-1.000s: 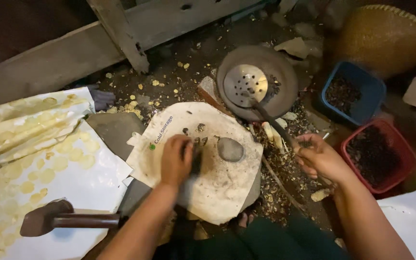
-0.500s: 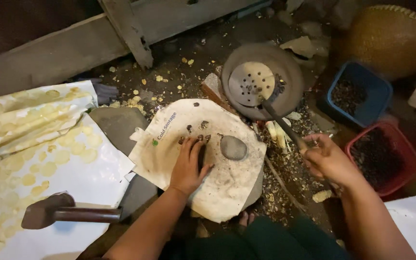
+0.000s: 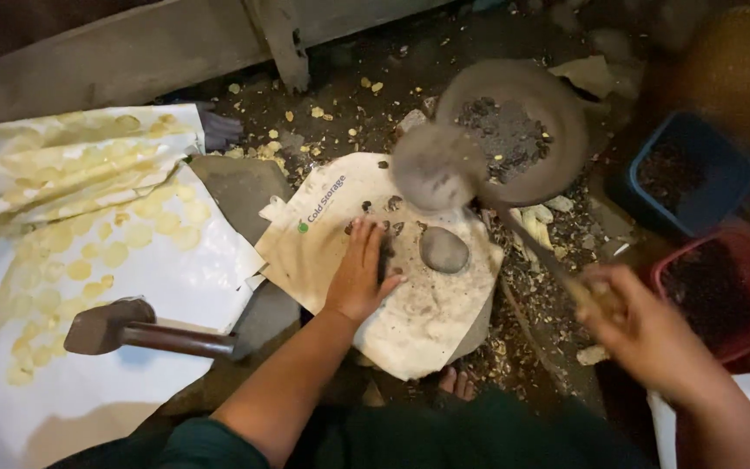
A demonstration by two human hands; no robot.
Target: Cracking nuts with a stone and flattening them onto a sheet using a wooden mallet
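Nearest the camera, the left hand (image 3: 365, 276) lies flat and spread, palm down, on the stained cream plastic sheet (image 3: 410, 321) that covers the flat stone slab (image 3: 240, 187). It grips nothing; its fingertips press small dark seeds against the sheet. Just right of that hand a smooth grey oval pebble (image 3: 444, 249) rests on the sheet, untouched.

At near right, the right hand (image 3: 644, 334) is clenched round the thin handle of a round metal skimmer ladle (image 3: 431, 167). The ladle head is blurred and hangs above the far edge of the sheet, in front of the round dark metal pan (image 3: 549, 113) holding dark seeds.

To do this well, the left hand should pin the sheet flat and keep its fingers away from the ladle's path. The ladle should stay level over the sheet so that seeds land centrally.

At left, a wooden-handled hammer (image 3: 136, 330) lies on white plastic sheeting (image 3: 88, 399). At far right stand a red tub (image 3: 722, 295) and a blue tub (image 3: 692, 169).
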